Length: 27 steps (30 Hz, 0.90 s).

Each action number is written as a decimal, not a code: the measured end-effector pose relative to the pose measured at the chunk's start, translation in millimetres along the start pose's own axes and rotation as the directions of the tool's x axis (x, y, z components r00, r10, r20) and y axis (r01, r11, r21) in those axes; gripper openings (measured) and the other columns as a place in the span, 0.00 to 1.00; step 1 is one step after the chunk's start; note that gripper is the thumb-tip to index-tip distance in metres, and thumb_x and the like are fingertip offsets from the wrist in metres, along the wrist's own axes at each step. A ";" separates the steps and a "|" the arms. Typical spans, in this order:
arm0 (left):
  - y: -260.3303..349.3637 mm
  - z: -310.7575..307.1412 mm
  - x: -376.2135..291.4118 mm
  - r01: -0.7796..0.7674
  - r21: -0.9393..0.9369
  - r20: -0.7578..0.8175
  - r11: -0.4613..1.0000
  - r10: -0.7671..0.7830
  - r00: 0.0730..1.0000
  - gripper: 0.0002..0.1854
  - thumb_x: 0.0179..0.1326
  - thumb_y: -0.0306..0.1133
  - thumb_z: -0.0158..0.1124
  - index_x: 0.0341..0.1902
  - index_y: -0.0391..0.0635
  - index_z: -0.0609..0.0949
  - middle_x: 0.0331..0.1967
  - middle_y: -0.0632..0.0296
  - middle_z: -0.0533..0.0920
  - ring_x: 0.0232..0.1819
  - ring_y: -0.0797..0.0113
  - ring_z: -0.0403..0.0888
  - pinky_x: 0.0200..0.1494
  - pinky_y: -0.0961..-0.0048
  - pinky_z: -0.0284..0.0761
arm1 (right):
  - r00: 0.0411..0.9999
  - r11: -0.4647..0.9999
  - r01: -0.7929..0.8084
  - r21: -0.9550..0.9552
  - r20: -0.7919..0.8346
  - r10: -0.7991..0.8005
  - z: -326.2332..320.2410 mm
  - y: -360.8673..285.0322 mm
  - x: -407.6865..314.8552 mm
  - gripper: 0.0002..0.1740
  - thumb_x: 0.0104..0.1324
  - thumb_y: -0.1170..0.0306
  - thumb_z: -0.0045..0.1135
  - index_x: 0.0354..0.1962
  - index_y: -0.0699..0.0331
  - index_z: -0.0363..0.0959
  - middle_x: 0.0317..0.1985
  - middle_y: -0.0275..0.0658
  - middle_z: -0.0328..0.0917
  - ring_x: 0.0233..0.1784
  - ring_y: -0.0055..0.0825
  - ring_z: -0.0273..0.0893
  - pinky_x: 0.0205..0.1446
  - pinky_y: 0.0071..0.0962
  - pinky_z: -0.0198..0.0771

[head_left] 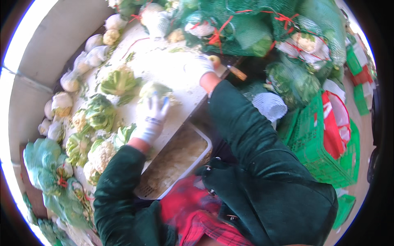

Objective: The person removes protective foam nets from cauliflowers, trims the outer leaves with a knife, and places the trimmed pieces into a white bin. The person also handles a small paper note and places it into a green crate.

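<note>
My left hand [152,118], in a white glove, lies with spread fingers on a pale, overexposed cauliflower [155,89] on the white tabletop [172,123]. My right hand [198,66], also gloved in white, is at the table's far right edge; glare hides its fingers and whether it holds anything. Close beside it are a small round yellowish-red thing [214,61] and a wooden handle [237,73], perhaps a knife's. Leafy cauliflowers [118,80] and trimmed-looking white heads [103,155] lie left of my left hand.
Foam-netted cauliflowers [95,56] line the left edge. Green mesh sacks [246,27] tied with red string fill the far side, with another sack [43,166] at lower left. Below the near edge is a white-rimmed bin [203,138] of pale scraps. Green crates [320,156] stand at right.
</note>
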State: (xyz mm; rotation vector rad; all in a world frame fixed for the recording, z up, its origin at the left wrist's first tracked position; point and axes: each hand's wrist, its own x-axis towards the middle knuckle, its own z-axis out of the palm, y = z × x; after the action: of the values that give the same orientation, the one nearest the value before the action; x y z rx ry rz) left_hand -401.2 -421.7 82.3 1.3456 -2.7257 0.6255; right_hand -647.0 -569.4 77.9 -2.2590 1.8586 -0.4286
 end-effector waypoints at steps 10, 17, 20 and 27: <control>-47.4 91.4 103.7 0.210 -0.111 -0.090 0.971 -0.220 0.971 0.35 0.57 0.28 0.66 0.71 0.53 0.72 0.72 0.45 0.69 0.71 0.34 0.67 0.65 0.35 0.71 | 0.983 0.966 -0.182 0.185 0.045 0.177 -28.3 -10.7 -0.6 0.24 0.69 0.53 0.52 0.48 0.64 0.82 0.51 0.58 0.83 0.55 0.55 0.82 0.58 0.48 0.75; -115.0 22.1 48.6 0.184 -0.751 -0.150 0.635 -0.435 0.888 0.23 0.64 0.35 0.70 0.62 0.44 0.82 0.58 0.46 0.84 0.58 0.55 0.84 0.62 0.65 0.79 | 0.997 0.987 -0.063 0.151 -0.043 0.070 -11.3 -15.7 -1.4 0.24 0.65 0.53 0.54 0.44 0.66 0.84 0.49 0.58 0.83 0.53 0.55 0.82 0.58 0.48 0.75; -134.5 -36.6 -40.8 0.532 -0.800 0.251 0.278 -0.650 0.717 0.26 0.69 0.41 0.67 0.67 0.42 0.79 0.58 0.47 0.85 0.56 0.59 0.84 0.61 0.67 0.78 | 1.000 0.965 0.028 0.262 0.003 -0.030 -2.5 -25.4 -5.9 0.26 0.66 0.50 0.55 0.42 0.67 0.84 0.45 0.57 0.84 0.52 0.56 0.82 0.57 0.48 0.75; -26.5 -58.7 -149.5 0.710 -0.338 0.354 0.618 -0.615 0.704 0.66 0.41 0.50 0.86 0.82 0.42 0.58 0.79 0.30 0.54 0.80 0.36 0.56 0.79 0.50 0.56 | 0.916 0.735 -0.079 0.673 0.340 -0.213 22.2 -88.4 -33.5 0.19 0.75 0.58 0.57 0.42 0.69 0.81 0.36 0.43 0.83 0.33 0.28 0.84 0.30 0.26 0.82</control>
State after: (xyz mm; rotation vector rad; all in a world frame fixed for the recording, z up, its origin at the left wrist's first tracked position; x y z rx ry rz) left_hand -296.0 -301.7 114.0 2.1519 -1.9851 -0.2199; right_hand -563.5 -519.9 81.9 -1.7330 1.1474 -0.5068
